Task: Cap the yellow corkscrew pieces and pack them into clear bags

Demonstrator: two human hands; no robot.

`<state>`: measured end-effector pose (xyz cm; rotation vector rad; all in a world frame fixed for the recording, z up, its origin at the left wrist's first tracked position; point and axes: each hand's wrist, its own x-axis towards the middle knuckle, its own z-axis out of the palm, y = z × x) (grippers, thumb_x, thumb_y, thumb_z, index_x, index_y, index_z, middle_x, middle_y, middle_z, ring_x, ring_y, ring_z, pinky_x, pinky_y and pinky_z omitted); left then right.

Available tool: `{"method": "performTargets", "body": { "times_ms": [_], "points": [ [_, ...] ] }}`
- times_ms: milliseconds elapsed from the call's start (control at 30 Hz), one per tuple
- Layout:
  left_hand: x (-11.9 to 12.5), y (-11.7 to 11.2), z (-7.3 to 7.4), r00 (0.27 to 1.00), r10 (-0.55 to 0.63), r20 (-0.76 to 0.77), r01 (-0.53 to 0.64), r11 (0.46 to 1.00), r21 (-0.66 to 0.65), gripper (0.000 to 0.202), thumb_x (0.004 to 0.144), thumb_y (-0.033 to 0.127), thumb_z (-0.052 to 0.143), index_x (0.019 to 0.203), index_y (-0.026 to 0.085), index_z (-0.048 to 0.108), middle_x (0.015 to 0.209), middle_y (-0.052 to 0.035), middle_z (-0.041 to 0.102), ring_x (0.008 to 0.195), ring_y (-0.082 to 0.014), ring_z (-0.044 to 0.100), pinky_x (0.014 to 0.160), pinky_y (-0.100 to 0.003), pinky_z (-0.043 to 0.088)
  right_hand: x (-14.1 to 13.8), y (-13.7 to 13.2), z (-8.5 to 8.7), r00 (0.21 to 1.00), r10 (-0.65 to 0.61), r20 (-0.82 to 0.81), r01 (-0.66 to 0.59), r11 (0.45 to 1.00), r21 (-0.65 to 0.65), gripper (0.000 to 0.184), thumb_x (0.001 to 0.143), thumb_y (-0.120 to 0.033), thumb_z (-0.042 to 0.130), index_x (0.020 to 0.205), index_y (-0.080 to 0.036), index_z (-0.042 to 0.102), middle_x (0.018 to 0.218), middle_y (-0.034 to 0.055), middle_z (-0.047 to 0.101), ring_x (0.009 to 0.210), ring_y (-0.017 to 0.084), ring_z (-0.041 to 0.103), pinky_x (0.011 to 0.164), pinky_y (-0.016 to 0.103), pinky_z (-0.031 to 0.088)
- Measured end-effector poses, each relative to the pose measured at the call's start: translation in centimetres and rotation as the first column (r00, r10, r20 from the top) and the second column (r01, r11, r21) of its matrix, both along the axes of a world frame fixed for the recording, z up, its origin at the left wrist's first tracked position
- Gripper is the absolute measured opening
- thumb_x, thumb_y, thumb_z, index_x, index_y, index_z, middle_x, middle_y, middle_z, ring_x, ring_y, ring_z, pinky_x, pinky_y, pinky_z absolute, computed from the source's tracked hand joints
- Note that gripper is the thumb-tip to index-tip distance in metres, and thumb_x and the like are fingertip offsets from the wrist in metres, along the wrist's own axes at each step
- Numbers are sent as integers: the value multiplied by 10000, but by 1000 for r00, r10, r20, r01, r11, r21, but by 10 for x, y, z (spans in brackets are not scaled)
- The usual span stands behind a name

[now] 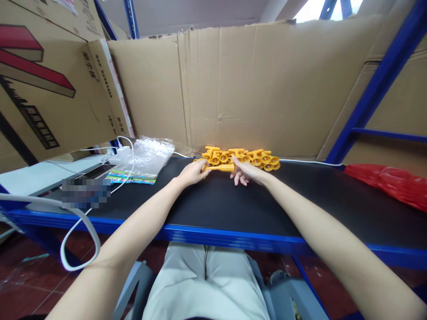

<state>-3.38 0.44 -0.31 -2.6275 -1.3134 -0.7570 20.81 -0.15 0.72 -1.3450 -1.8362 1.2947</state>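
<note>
A yellow toy flashlight (pixel 223 168) is held level just above the black tabletop (pixel 216 209). My left hand (pixel 194 172) is closed on its left end, with thumb and fingers pinching it. At the other end my right hand (pixel 246 171) grips the flared head, its thumb on top and the other fingers loosely curled below. Part of the head is hidden by that hand. Right behind both hands lies a heap of similar yellow flashlights (pixel 266 158), with many of their round, shiny heads facing me.
Clear plastic bags (pixel 150 155) with colourful headers lie to the left, beside a phone-like device (pixel 96 172) and white cables (pixel 132 155). Red plastic bags (pixel 387 182) rest at the far right. Cardboard (pixel 267 89) walls off the back; a blue metal edge (pixel 227 236) runs along the front.
</note>
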Motion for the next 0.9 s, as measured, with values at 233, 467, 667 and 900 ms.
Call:
{"method": "performTargets", "body": {
  "times_ms": [233,467,667,900],
  "points": [
    [-1,0,-1,1000,21,3,-21,1000,-12,259,811,392,442,947,190,528,827,-40,591,724,-158,544,639,-246,386,7,-3,2,993,81,-83,-75,995,69,358,746,-397,616,968,-168,454,879,78,666,496,75,573,445,180,456],
    [0,-2,1,999,35,-4,-35,999,24,242,809,379,452,954,198,521,824,-30,590,727,-152,545,632,-236,381,2,5,-5,992,59,-111,-53,997,58,434,806,-571,413,807,-141,473,615,70,638,378,76,506,357,178,390],
    [-1,1,1,999,51,0,-51,998,24,266,796,401,461,956,197,521,843,-41,598,724,-164,553,603,-243,370,2,3,-5,995,26,-93,-18,996,87,403,779,-498,522,970,-148,468,888,116,654,515,91,584,436,192,452],
    [-1,0,3,997,77,-7,-77,997,-3,347,785,453,473,1003,188,525,869,-57,609,787,-183,571,644,-248,385,2,2,-7,998,31,-52,-21,985,174,517,779,-325,576,1212,-165,342,981,105,637,616,103,617,548,215,500]
  ]
}}
